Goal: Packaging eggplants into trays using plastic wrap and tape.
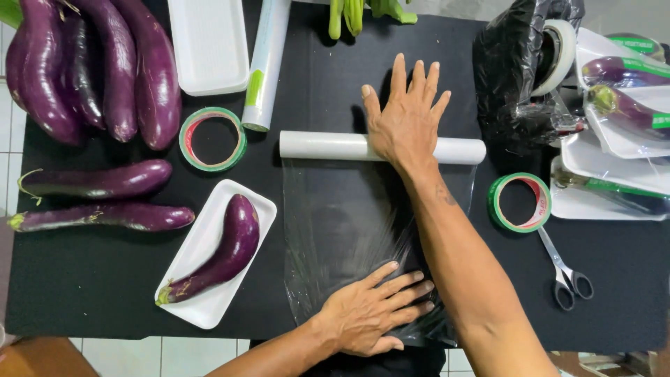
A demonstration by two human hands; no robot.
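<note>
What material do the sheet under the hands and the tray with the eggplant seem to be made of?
Sheet: thin clear plastic film, glossy; the black table shows through it and it wrinkles near the left hand. Tray: probably white foam, matte, with soft rounded edges.

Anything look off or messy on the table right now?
Mostly tidy. The clear film is wrinkled and bunched under the left hand near the table edge; the right hand presses the roll.
</note>
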